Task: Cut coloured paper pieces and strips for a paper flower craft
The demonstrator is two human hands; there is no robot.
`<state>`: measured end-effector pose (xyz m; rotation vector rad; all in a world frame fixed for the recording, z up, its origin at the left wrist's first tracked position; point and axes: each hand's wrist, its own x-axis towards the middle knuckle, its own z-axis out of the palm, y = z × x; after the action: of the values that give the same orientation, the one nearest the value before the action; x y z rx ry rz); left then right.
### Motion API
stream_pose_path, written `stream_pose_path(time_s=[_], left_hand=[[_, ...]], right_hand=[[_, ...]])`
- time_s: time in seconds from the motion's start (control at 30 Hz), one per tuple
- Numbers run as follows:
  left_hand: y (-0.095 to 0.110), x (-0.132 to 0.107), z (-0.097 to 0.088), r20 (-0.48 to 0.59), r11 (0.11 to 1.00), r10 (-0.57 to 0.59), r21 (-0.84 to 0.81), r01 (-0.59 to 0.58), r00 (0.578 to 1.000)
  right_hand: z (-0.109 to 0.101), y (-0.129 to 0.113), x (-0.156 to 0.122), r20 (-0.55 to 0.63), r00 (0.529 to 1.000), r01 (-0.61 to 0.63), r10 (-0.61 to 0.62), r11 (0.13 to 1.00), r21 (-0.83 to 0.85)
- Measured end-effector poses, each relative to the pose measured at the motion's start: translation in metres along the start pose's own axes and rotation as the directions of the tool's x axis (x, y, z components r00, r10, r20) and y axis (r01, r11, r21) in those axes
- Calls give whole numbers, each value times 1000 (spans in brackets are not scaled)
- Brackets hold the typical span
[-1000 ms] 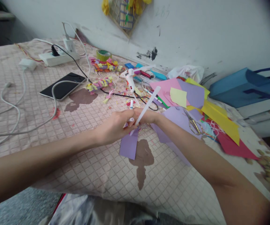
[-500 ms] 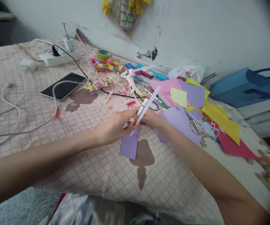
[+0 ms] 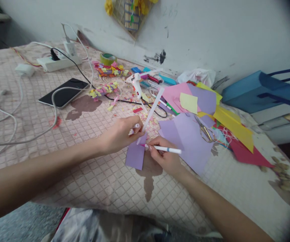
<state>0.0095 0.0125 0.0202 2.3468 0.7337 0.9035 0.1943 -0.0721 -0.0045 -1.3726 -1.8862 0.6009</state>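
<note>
My right hand (image 3: 166, 158) grips a white felt-tip pen (image 3: 171, 150) with a blue band. Its pink tip points left, close to the lower end of a pale strip and the purple paper strip (image 3: 135, 157) on the table; whether it touches cannot be made out. My left hand (image 3: 124, 132) is closed around the long pale, see-through strip (image 3: 155, 107), which leans up and away to the right. A small white cylinder, seemingly the pen's cap (image 3: 136, 125), pokes out between the left fingers. The upper end of the purple strip lies below that hand.
A white glue gun (image 3: 136, 82) with a black cord lies behind my hands among paper scraps. Scissors (image 3: 205, 131) rest on purple sheets (image 3: 197, 148) at right, near a blue bag (image 3: 258, 90). A tablet (image 3: 64, 92), cables and a power strip (image 3: 59, 63) are at left.
The hands have moved apart. My right hand has come toward me with the pen, now turned level with its pink tip bare. My left hand keeps the pale strip and the white cylinder.
</note>
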Motion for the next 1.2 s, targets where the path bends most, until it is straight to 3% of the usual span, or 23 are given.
stream_pose_path(time_s=[0.67,1.2], left_hand=[[0,-1,0,-6,999,23,-43,-24,1000],[2,0,-1,-18,999,18,-39,-19,1000]], right_hand=[[9,6,4,20,1000,-1,-1,996,86],[7,1,2,71,986,159,-151,980,-122]])
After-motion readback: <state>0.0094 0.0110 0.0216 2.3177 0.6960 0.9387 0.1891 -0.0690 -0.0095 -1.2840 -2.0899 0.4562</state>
